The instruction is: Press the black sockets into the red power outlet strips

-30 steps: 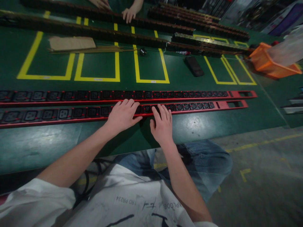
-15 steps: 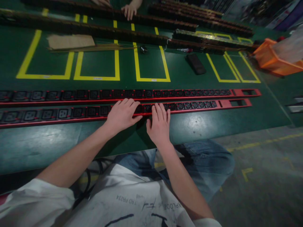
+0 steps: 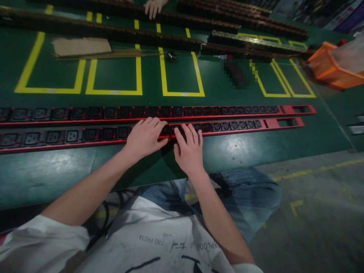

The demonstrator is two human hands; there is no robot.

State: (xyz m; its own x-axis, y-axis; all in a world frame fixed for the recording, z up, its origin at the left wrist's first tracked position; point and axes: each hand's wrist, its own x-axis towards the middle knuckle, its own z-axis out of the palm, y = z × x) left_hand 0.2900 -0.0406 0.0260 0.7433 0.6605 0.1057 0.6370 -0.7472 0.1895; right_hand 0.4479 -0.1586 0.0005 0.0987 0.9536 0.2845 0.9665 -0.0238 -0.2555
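Two long red power strips lie side by side across the green workbench, lined with black sockets: a near power strip (image 3: 227, 126) and a far power strip (image 3: 233, 110). My left hand (image 3: 146, 135) lies over the near strip, its fingers curled across the top to the far edge and its thumb along the front side. Just to its right, my right hand (image 3: 189, 149) rests its fingertips on the sockets of that same strip, fingers spread and thumb apart at the front edge. The sockets beneath both hands are hidden.
A cardboard piece (image 3: 82, 46) lies beyond the strips, with a small dark object (image 3: 171, 56) to its right. Dark long strips (image 3: 108, 32) run across the back. An orange bin (image 3: 335, 66) stands far right. Another person's hand (image 3: 153, 7) reaches in at the top.
My right index finger has shifted left and spread away from the other fingers. My left hand keeps its place on the strip. The other person's hand has moved slightly up and left in view.
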